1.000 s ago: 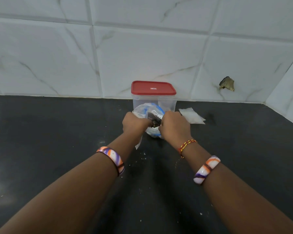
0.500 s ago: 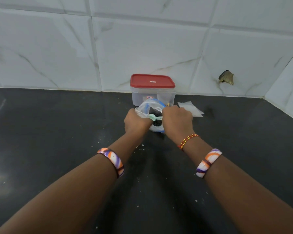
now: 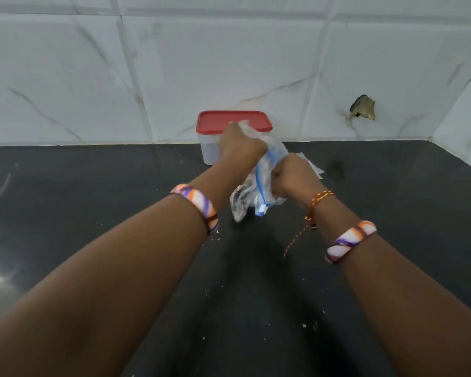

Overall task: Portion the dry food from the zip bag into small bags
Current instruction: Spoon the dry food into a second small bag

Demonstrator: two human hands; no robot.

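Note:
A crumpled clear zip bag (image 3: 259, 194) with a blue zip strip hangs between both hands above the black counter. My left hand (image 3: 239, 148) grips its upper end, raised in front of the red-lidded box. Lower and to the right, my right hand (image 3: 294, 176) grips the bag's middle. Dark contents show faintly through the plastic near the bag's lower end. A small flat pile of clear small bags (image 3: 314, 168) lies on the counter just behind my right hand, mostly hidden by it.
A clear plastic box with a red lid (image 3: 218, 123) stands against the white tiled wall. The black counter (image 3: 93, 191) carries scattered white crumbs near my forearms. The tiled wall (image 3: 457, 126) turns a corner at the right, with a chipped hole in a tile.
My left hand has lifted the bag's top end up and away, and the bag is now stretched out diagonally. The view has tilted down towards the counter.

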